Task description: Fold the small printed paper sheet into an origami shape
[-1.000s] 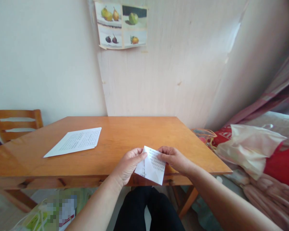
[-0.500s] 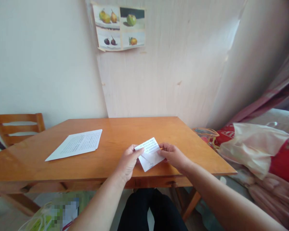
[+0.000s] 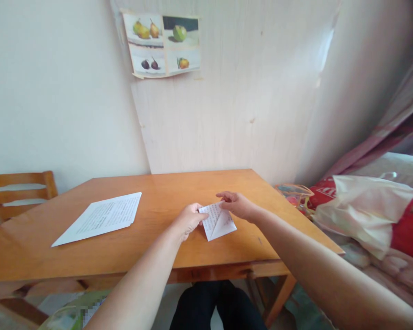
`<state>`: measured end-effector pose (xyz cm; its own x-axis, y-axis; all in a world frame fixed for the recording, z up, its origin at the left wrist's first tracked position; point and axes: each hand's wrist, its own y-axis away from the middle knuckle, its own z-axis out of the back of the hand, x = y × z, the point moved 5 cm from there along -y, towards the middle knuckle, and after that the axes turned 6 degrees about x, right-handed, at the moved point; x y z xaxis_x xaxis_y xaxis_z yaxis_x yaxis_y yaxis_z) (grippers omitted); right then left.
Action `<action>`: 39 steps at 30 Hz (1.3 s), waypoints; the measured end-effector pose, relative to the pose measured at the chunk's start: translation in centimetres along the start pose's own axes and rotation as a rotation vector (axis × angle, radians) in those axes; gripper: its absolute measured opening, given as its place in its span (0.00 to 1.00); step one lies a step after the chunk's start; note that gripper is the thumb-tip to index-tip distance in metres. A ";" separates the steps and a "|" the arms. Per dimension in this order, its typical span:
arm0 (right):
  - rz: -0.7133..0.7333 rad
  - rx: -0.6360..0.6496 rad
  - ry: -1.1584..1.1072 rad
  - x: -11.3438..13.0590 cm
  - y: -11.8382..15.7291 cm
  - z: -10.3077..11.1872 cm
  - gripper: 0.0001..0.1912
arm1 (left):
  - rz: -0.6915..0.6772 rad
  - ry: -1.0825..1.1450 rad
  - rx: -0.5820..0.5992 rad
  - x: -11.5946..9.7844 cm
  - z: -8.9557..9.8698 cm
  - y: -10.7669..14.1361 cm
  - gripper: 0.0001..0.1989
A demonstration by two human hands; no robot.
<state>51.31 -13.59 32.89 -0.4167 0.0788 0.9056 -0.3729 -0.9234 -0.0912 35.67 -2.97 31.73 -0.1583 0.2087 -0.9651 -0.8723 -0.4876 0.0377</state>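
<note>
Folded paper (image 3: 216, 222) has been shifted farther over the table (image 3: 179, 189), pinched by the left hand (image 3: 188, 221); the right hand's (image 3: 239, 205) grip, touching its far edge, cannot be judged.

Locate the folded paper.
The folded paper is slightly right of centre in the lower half of the head view, over the wooden table, between the left hand and right hand.

Left fingers (image 3: 194, 207) pinch folded printed paper (image 3: 220, 223) while right fingers (image 3: 227, 196) touch its far edge

chair (image 3: 20, 195) cut off — folded paper (image 3: 220, 223) txt illeg.
</note>
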 end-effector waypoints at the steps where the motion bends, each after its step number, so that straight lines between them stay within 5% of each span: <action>1: 0.002 -0.048 0.024 -0.4 -0.5 0.3 0.25 | -0.006 -0.030 -0.045 0.4 0.2 -0.4 0.11; 5: -0.004 -0.150 0.092 -1.5 -1.7 1.2 0.20 | -0.020 -0.212 -0.140 1.7 1.4 -1.4 0.12; 10: -0.015 -0.122 0.130 -2.1 -3.0 1.4 0.15 | -0.057 -0.467 -0.140 1.5 3.1 -1.8 0.14; 18: 0.017 -0.059 0.142 -2.9 -3.9 0.6 0.11 | -0.073 -0.597 0.150 0.6 2.9 -4.0 0.14; 22: 0.039 -0.049 0.188 -3.4 -3.3 0.6 0.09 | -0.027 -0.587 0.206 1.1 2.9 -4.3 0.13; 32: 0.092 -0.002 0.292 -1.5 -2.1 0.2 0.05 | 0.000 -0.672 0.053 0.4 3.0 -2.7 0.14; 39: 0.119 0.164 0.286 0.4 -0.1 -1.8 0.11 | -0.006 -0.586 0.036 1.0 2.9 -2.4 0.14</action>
<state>49.66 -12.81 32.50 -0.6730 0.0480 0.7380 -0.1796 -0.9786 -0.1000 36.25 0.88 31.48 -0.3738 0.6506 -0.6611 -0.8876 -0.4578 0.0514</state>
